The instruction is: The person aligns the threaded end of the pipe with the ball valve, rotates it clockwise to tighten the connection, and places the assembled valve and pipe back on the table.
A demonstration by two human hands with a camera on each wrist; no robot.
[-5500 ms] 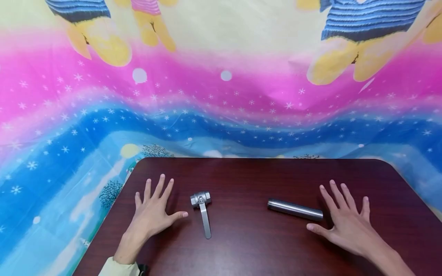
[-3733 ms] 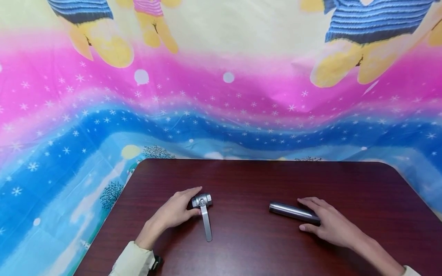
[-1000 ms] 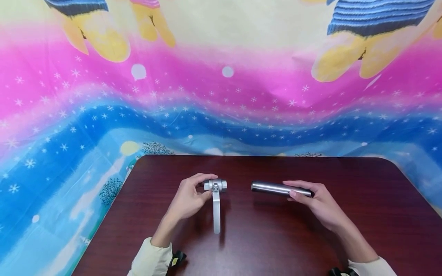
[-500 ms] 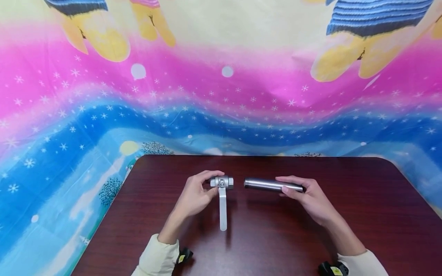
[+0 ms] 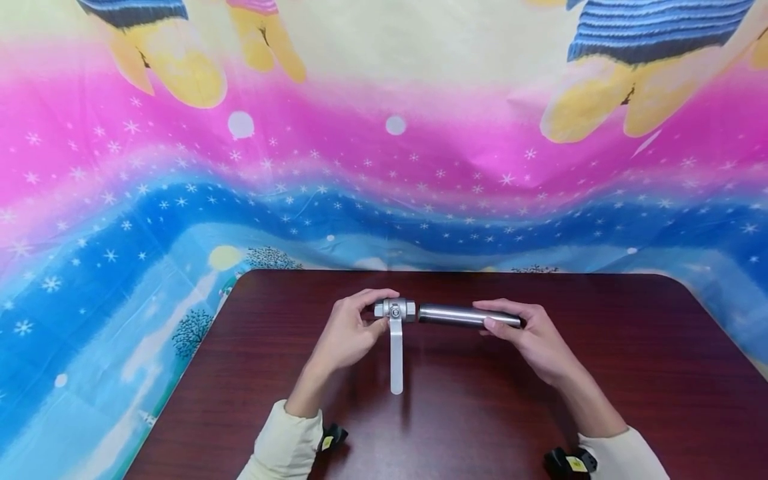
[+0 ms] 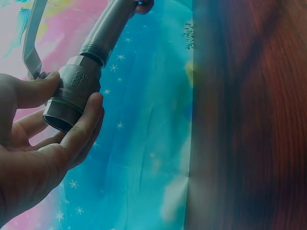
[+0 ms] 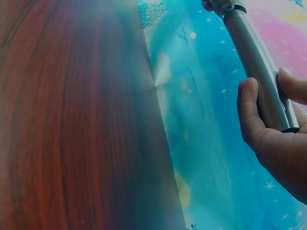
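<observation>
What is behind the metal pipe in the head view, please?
Bare dark red tabletop shows beyond the metal pipe; whatever lies directly behind it and the right hand is covered.

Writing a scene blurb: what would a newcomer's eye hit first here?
Likely the pink-and-blue snowflake backdrop, behind the dark table. Then, above the table, a steel valve in the left hand and a metal pipe in the right hand, its threaded end close by the valve; whether they touch is unclear.

- Valve (image 5: 404,309) in left hand (image 5: 347,335): dull metal
- Pipe (image 5: 450,315) in right hand (image 5: 537,341): smooth, shiny metal
- Counter (image 5: 468,413) beneath them: glossy wood grain
- Backdrop (image 5: 384,167) beyond them: creased, cloth-like
</observation>
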